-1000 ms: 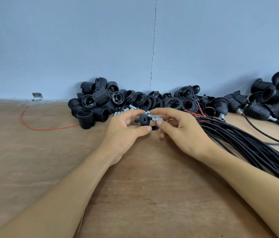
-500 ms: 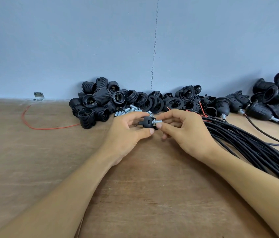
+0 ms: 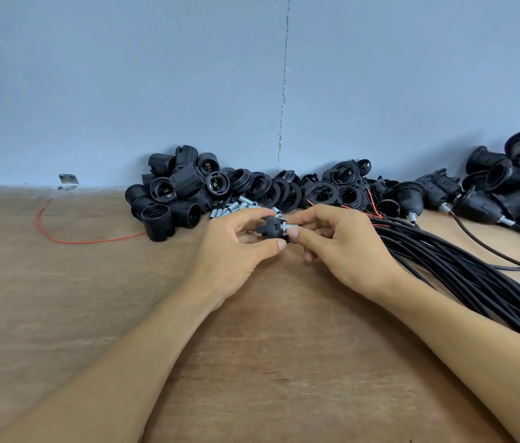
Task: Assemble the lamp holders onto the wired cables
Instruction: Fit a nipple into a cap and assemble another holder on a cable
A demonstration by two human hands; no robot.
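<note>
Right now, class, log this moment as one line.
left hand holds black cap | right hand pinches metal tube at cap | cable bundle lies at right

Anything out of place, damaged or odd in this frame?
A single red wire lies loose at the left of the table, far from the black cable bundle at right. A crack runs down the wall behind. Nothing else stands out.
</note>
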